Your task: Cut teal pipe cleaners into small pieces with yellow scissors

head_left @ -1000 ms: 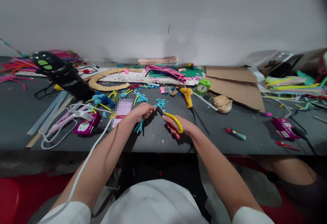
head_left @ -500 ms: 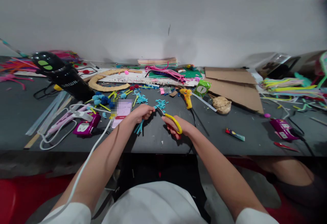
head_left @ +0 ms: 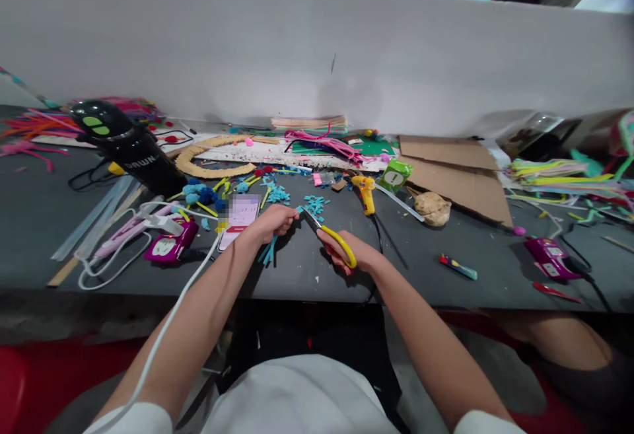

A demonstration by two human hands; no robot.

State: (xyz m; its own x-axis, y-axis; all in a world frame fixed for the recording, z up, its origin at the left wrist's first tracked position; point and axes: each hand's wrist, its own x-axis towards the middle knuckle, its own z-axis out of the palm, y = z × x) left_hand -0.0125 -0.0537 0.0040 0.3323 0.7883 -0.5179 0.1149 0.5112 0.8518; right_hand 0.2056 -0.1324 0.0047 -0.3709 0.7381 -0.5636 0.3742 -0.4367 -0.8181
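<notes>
The left grip (head_left: 277,224) is pinching a bunch of light-blue strips (head_left: 268,251), left of the yellow glue gun (head_left: 365,193) and nearer the wearer; their long ends are hanging below the fingers while a short end is poking out toward the right. The right grip (head_left: 341,254) is grasping yellow-handled scissors (head_left: 339,238), just nearer than the glue gun, with the blades pointing at that blue end; I cannot tell whether they are touching it. Blue snippets (head_left: 314,207) are lying on the gray counter (head_left: 416,269) left of the glue gun, right behind the scissor tips. Farther left of the gun, a phone (head_left: 244,212) is lying close beside the left forearm, a white cable (head_left: 163,328) is crossing that arm, and a black bottle (head_left: 129,148) is standing beyond a purple box (head_left: 171,242). The gun's black cord (head_left: 378,230) is passing behind the right wrist. Right of the gun, a green packet (head_left: 396,175) is standing close by, and a tan ball (head_left: 432,209) is resting near cardboard (head_left: 458,189).
</notes>
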